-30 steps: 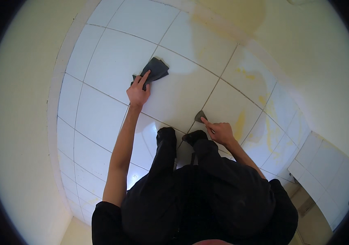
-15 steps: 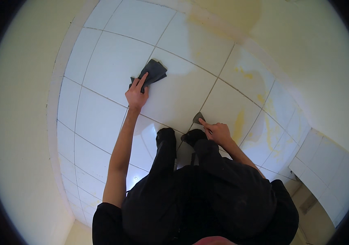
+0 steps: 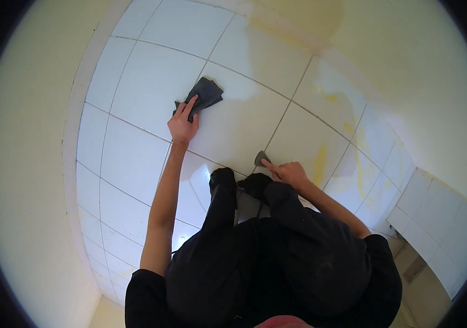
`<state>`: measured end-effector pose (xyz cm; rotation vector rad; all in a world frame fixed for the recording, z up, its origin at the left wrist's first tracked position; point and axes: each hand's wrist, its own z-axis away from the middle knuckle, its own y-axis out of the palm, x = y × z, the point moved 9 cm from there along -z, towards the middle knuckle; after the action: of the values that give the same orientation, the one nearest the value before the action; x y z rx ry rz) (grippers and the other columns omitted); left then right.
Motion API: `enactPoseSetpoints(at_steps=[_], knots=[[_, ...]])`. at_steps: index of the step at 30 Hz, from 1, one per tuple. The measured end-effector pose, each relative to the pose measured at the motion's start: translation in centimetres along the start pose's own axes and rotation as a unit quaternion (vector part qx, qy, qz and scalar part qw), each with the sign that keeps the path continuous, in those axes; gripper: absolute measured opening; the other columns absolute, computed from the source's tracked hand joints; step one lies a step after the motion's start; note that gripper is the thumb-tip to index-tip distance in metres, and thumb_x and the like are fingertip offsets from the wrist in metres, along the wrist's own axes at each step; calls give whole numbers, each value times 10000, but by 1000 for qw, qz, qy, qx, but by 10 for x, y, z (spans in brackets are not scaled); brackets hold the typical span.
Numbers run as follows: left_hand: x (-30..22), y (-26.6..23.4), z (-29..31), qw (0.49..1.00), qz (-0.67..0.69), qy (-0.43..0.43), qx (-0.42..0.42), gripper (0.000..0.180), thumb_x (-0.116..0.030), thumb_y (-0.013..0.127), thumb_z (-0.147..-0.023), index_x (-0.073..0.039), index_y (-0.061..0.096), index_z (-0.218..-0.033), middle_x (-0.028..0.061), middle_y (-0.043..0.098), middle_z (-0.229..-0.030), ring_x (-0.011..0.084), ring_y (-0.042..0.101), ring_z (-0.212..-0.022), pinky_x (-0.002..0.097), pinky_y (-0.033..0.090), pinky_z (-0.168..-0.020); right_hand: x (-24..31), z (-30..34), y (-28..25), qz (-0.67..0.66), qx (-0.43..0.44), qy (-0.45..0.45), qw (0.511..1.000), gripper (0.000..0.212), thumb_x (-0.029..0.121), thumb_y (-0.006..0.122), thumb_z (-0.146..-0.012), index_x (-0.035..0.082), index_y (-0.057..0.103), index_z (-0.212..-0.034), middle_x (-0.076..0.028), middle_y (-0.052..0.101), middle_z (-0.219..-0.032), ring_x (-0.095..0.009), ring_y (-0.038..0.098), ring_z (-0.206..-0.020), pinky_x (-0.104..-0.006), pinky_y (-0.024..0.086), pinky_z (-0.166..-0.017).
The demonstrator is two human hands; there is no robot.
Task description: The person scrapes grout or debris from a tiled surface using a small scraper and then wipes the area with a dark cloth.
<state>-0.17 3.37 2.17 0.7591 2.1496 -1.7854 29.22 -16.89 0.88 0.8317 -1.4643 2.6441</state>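
Note:
My left hand [image 3: 183,124] presses a folded dark grey cloth [image 3: 207,94] to the white tiled floor [image 3: 233,128]. Its index finger lies extended along the cloth, and the other fingers grip the near end. Out in front of my right foot, my right hand [image 3: 290,175] grips a scraper with a grey, roughly triangular blade [image 3: 261,158]. The index finger points along the blade, which rests on the tile near a grout line. The scraper's handle is hidden inside that hand.
Yellow stains [image 3: 321,164] streak the tiles right of my right hand. My feet in black [image 3: 222,180] stand close between my hands. Pale yellow walls [image 3: 31,164] enclose the floor. A low tiled ledge [image 3: 433,218] juts in at the right.
My right hand and the scraper have shifted slightly left, and the blade sits at a different angle. My left hand and the cloth stay nearly still.

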Motion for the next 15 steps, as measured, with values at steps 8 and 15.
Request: enactPoseSetpoints(at_steps=[8, 15], knots=[[-1, 2, 0, 1000, -1, -7, 14, 620, -96, 666, -754, -319, 624, -1331, 18, 645, -979, 273, 663, -732, 385, 566, -609, 26, -18, 9, 33, -79, 5, 996, 724, 226, 625, -864, 324, 376, -1537, -52, 624, -625, -282, 594, -492, -429, 467, -478], [2, -1, 1, 1000, 2, -8, 0, 614, -98, 677, -754, -313, 630, -1327, 15, 647, -972, 269, 664, -731, 378, 565, -613, 3, 15, 11, 0, 22, 2, 1000, 693, 255, 604, -876, 307, 375, -1529, -64, 632, -642, -277, 624, -528, -432, 468, -481]])
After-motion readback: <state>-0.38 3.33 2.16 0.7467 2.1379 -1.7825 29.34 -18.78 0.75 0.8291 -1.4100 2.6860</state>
